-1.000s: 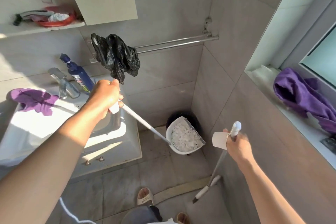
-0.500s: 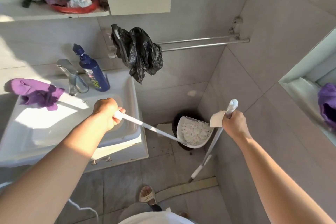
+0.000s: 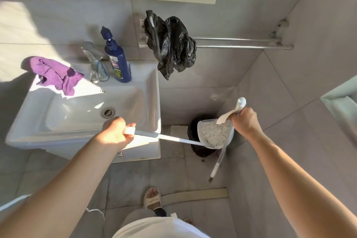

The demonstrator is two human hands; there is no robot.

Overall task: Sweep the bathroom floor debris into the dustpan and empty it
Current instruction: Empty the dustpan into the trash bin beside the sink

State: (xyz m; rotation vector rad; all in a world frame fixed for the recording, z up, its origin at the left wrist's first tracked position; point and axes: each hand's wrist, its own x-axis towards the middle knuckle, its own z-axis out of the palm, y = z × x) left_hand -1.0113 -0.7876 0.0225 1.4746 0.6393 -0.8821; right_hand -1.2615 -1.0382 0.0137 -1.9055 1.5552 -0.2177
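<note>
While the left hand gripped one dustpan handle, holding white debris over one black bin, the right hand gripped one broom; one blue bottle label was unreadable.

sink: glossy white ceramic, smooth
towel rail: shiny metal
bag, on the rail: thin black plastic, crinkled and glossy
cloth, upper left: purple fabric, matt
bottle: smooth blue plastic
dustpan: white plastic
walls: smooth grey tile
</note>
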